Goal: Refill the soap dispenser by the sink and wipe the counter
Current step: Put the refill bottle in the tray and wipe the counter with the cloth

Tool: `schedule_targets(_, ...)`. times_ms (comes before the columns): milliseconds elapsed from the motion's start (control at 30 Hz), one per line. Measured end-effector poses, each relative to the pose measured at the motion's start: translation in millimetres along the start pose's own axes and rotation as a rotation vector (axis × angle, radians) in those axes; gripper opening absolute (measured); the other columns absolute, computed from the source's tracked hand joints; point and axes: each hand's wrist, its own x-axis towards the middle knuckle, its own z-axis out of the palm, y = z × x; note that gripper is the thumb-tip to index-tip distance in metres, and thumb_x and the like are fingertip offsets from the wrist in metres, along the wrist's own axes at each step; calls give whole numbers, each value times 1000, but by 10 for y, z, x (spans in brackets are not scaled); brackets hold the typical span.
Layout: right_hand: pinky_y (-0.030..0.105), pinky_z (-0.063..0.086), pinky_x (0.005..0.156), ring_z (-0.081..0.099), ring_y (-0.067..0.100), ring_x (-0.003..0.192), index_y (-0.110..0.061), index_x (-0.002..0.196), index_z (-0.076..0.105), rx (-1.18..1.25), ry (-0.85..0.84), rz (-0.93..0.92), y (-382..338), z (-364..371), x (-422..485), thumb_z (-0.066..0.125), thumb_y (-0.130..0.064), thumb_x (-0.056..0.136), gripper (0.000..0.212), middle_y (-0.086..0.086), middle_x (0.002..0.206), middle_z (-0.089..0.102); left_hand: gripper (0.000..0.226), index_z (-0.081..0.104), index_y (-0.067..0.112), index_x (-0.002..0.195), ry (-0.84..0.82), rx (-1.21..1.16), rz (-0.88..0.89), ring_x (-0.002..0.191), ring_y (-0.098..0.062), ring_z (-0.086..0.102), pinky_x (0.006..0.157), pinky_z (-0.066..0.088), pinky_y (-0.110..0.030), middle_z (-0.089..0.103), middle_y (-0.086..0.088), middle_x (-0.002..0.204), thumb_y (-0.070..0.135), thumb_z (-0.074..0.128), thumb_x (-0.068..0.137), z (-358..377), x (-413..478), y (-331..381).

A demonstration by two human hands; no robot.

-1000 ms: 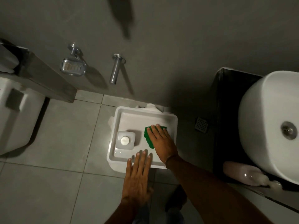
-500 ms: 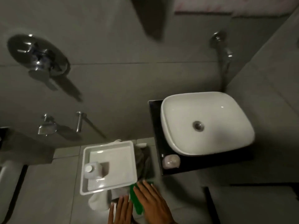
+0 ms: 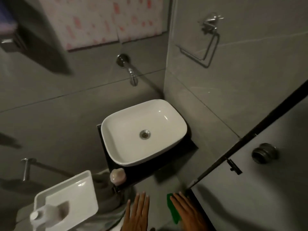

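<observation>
You stand in a dim, grey-tiled bathroom, looking down at a white vessel sink (image 3: pixel 143 130) that sits on a small dark bench (image 3: pixel 166 165) tucked into the corner, with a wall spout (image 3: pixel 131 74) above it. The soap dispenser (image 3: pixel 117 176), pale and rounded, stands on the bench's front left corner, just beside the basin's near rim.

Low on your left a white rectangular tray (image 3: pixel 78 194) carries a white refill bottle (image 3: pixel 45 214) with its cap up, at the tray's near end.

Your left hand (image 3: pixel 138 214) is flat, fingers spread wide, holding nothing. Your right hand (image 3: pixel 188 214) lies over a green cloth (image 3: pixel 172 209); the cloth is pressed under the palm and fingers, though you cannot tell from here whether the thumb closes round it.

The relation that matters: the bench lies ahead of and above both hands in the view, slightly left of the right hand. The cloth's long axis runs roughly away from you, toward the bench's front edge. The left hand is nearer the dispenser and the refill bottle; the right hand, with the cloth, is nearer the bare right part of the bench. So wiping looks set to fall to your right hand, and the dispenser to your left.
</observation>
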Motion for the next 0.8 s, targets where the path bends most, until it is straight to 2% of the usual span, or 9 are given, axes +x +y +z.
schedule_targets(33, 21, 13, 114, 76, 12, 102, -28, 106, 83, 24, 27, 69, 144, 16, 74, 22, -16, 106, 62, -11, 113, 78, 98, 51, 8, 143, -65, -18, 40, 160, -28, 11, 128, -1, -47, 26, -11, 174, 67, 66, 67, 7, 141, 168)
schedule_targets(100, 19, 6, 117, 75, 17, 108, -21, 114, 80, 84, 37, 165, 370, 59, 214, 62, -6, 79, 43, -6, 120, 76, 112, 57, 4, 148, -85, 117, 69, 160, -31, 19, 122, 10, -51, 44, -14, 164, 67, 72, 57, -209, 535, 207)
schedule_targets(167, 18, -4, 119, 62, 21, 129, -17, 135, 67, 182, -27, 238, 579, 139, 405, 79, 3, 62, 77, -2, 140, 65, 104, 56, 3, 151, -86, 161, 134, 155, -35, 38, 118, 20, -55, 47, -16, 162, 65, 69, 69, -437, 990, 191)
schedule_targets(267, 25, -4, 126, 24, 23, 155, -20, 160, 31, 245, -11, 286, 849, 248, 750, 59, 6, 86, 83, -4, 166, 30, 98, 41, 5, 160, -78, 240, 264, 156, -37, 36, 120, 20, -58, 35, -15, 170, 61, 62, 83, -638, 1583, 131)
schedule_targets(367, 36, 13, 124, 33, 29, 152, -15, 156, 39, 238, 51, 360, 1023, 260, 1138, 63, 7, 85, 78, 4, 162, 39, 88, 32, 9, 165, -67, 272, 435, 161, -35, 24, 125, 22, -59, 28, -13, 174, 59, 54, 95, -723, 2178, 32)
schedule_targets(433, 42, 35, 119, 49, 32, 142, -11, 147, 54, 232, 49, 343, 1123, 209, 1365, 71, 5, 77, 74, 8, 151, 54, 77, 36, 10, 163, -30, 320, 553, 158, -35, 30, 123, 25, -60, 34, -13, 171, 56, 45, 102, -691, 2499, -50)
schedule_targets(533, 45, 55, 102, 62, 33, 129, -10, 134, 67, 206, 114, 360, 1341, 195, 1677, 75, 3, 72, 64, 10, 136, 67, 78, 48, 7, 156, -74, 426, 678, 149, -33, 48, 119, 40, -60, 51, -14, 162, 51, 65, 94, -635, 2875, -125)
schedule_targets(667, 50, 41, 115, 44, 36, 145, -10, 148, 52, 155, 69, 412, 1560, 272, 1975, 41, 1, 90, 60, 12, 152, 52, 73, 49, 9, 157, -60, 419, 747, 149, -33, 49, 115, 46, -60, 49, -13, 163, 51, 56, 98, -509, 3005, -223)
schedule_targets(800, 50, 9, 127, 5, 34, 158, -17, 162, 21, 170, -59, 468, 1635, 458, 2175, 46, -4, 98, 70, 8, 171, 14, 74, 48, 12, 157, -39, 361, 778, 148, -34, 50, 120, 34, -59, 49, -12, 163, 52, 49, 95, -431, 3063, -258)
